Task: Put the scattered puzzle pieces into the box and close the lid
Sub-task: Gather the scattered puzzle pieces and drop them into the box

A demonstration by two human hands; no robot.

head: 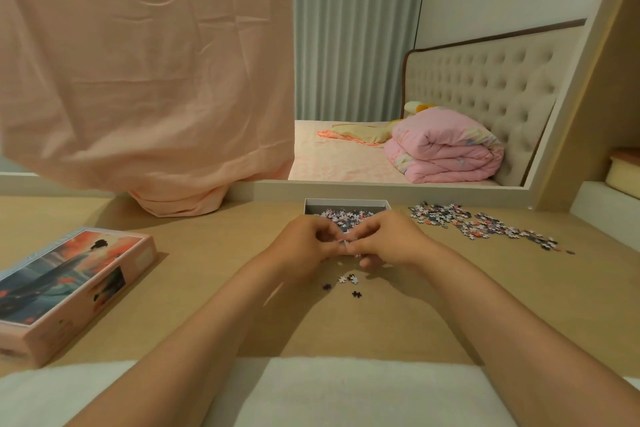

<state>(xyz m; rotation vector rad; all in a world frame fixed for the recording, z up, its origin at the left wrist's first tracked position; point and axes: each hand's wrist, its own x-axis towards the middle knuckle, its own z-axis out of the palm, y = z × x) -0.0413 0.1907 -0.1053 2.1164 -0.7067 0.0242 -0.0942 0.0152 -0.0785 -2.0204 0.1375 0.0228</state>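
Observation:
An open grey box (346,204) stands at the back of the wooden table (214,295), partly filled with small puzzle pieces. My left hand (304,243) and my right hand (388,241) meet just in front of it, fingers curled together around a few pieces; what they hold is mostly hidden. A few loose pieces (346,282) lie below my hands. A long scatter of pieces (481,224) stretches to the right of the box. The pink lid (65,288), printed with a picture, rests at the left edge.
A peach cloth (145,80) hangs over the back left and touches the table. A mirror behind the table reflects a bed with a folded pink quilt (446,149). A white cushion (346,392) runs along the near edge.

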